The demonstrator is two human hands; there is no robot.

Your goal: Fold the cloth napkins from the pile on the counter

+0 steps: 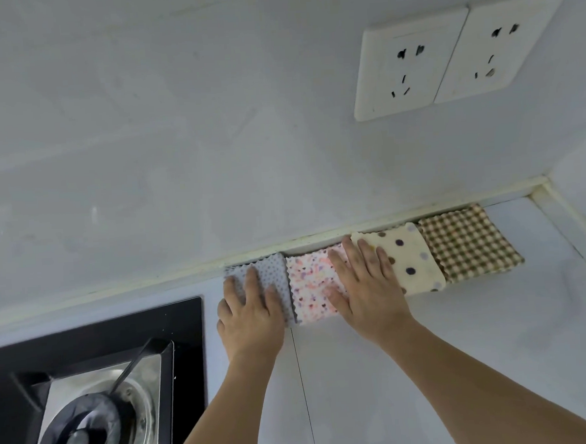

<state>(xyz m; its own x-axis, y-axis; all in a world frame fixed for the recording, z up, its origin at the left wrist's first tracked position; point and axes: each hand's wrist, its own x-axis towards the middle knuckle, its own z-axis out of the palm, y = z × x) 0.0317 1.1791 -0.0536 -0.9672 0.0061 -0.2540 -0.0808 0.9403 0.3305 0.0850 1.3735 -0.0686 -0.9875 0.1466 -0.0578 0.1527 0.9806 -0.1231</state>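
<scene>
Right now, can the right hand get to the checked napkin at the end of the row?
Probably yes. The right hand lies flat across the floral napkin and polka-dot napkin. The checked napkin is next along the wall, uncovered, with bare counter beside it and nothing in the way.

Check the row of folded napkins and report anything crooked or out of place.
Nothing stands out. Four folded napkins lie side by side along the wall: grey dotted, pink floral, cream polka-dot, brown checked. Both hands, left hand and right hand, press flat on them.
</scene>
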